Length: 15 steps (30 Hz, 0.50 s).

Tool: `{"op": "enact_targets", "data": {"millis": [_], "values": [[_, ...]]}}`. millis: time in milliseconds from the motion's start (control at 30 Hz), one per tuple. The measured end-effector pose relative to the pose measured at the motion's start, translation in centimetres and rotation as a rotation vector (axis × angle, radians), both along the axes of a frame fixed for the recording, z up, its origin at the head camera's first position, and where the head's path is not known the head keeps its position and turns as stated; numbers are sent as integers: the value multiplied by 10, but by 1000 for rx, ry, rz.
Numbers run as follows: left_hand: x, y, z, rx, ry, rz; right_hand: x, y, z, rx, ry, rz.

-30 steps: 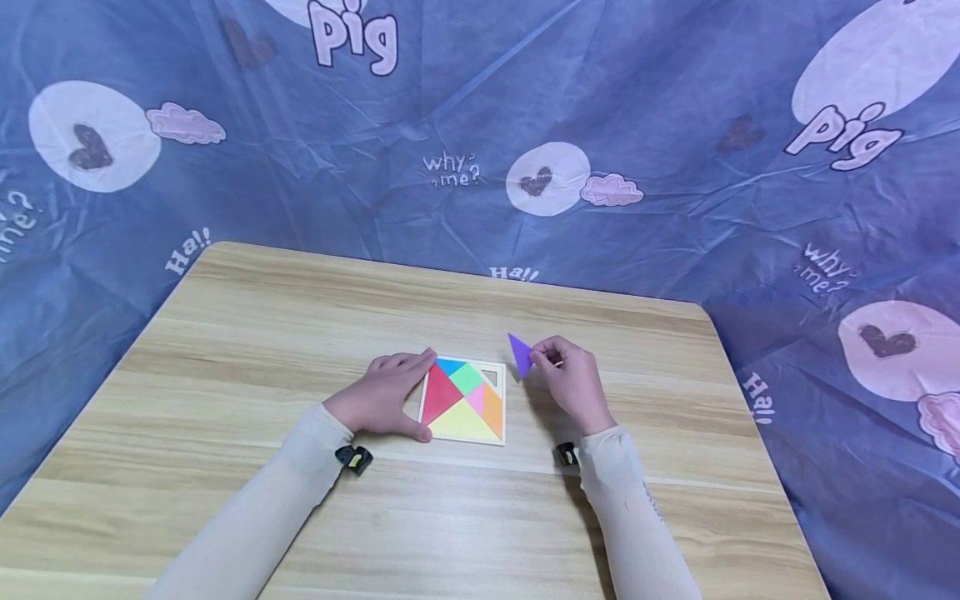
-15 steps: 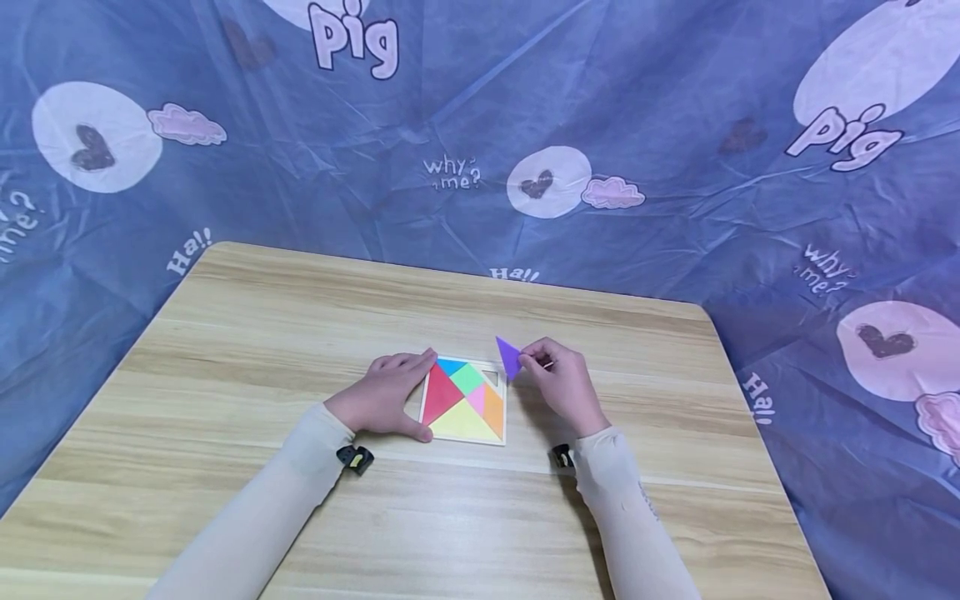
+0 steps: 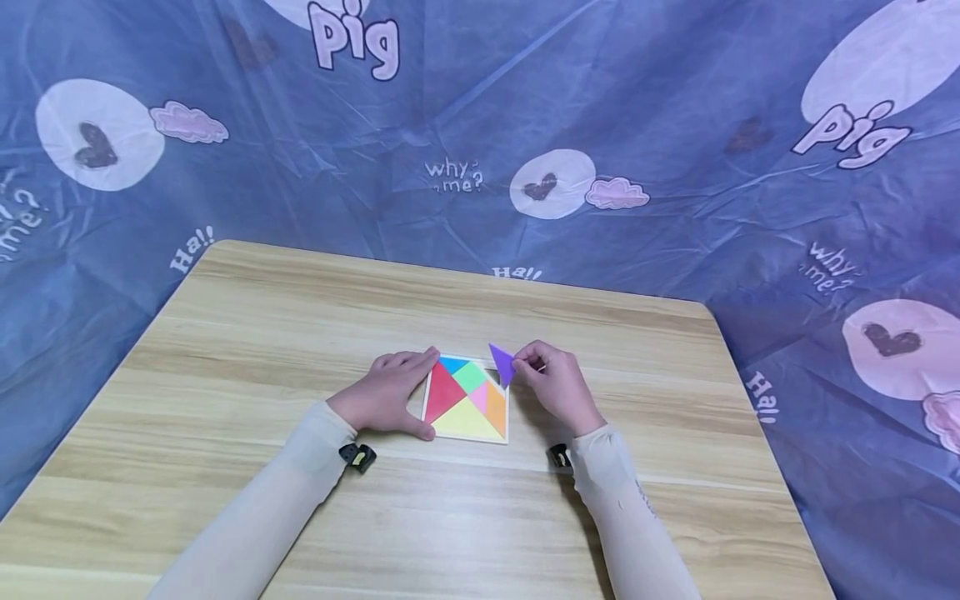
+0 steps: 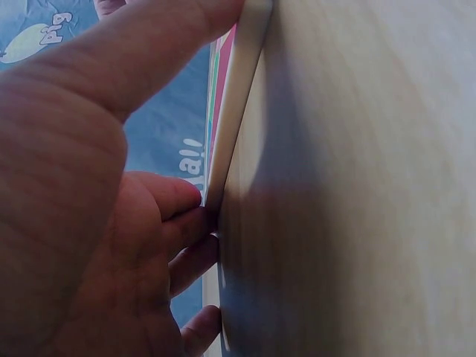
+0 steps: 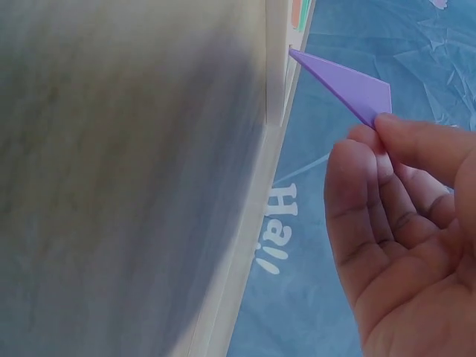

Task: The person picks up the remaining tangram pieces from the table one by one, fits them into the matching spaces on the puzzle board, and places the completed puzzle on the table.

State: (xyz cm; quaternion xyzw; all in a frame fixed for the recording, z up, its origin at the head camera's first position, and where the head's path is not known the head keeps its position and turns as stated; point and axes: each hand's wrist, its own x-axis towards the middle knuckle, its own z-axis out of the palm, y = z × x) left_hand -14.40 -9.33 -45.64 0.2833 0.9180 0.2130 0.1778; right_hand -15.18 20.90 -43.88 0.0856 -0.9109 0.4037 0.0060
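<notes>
A tangram tray (image 3: 472, 439) lies on the table, with red (image 3: 444, 392), yellow, blue, green, pink and orange pieces set in it. My left hand (image 3: 386, 396) holds the tray along its left side, thumb at the near corner and index finger at the far one. Over the far right corner, my right hand (image 3: 555, 379) pinches a purple triangle (image 3: 502, 364) between thumb and fingers. In the right wrist view, the triangle (image 5: 353, 85) is tilted, one tip close to the tray's edge (image 5: 277, 67). It partly covers the unfilled corner recess.
The wooden table (image 3: 285, 317) reaches out on all sides of the tray. A blue printed cloth (image 3: 337, 183) hangs behind and beside it. Small black devices sit at the left wrist (image 3: 357, 457) and right wrist (image 3: 559, 456).
My right hand has moved left with the purple triangle, bringing it from beside the tray to over its far right corner. The left hand has stayed at the tray's left side.
</notes>
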Motion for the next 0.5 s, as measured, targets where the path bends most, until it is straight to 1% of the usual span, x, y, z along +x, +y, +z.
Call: {"op": "enact_targets", "data": {"millis": [267, 500], "values": [[0, 0, 0, 7, -3, 5, 1, -3, 1, 6, -37, 17], [-1, 0, 0, 5, 1, 2, 0, -5, -2, 23, -47, 17]]}}
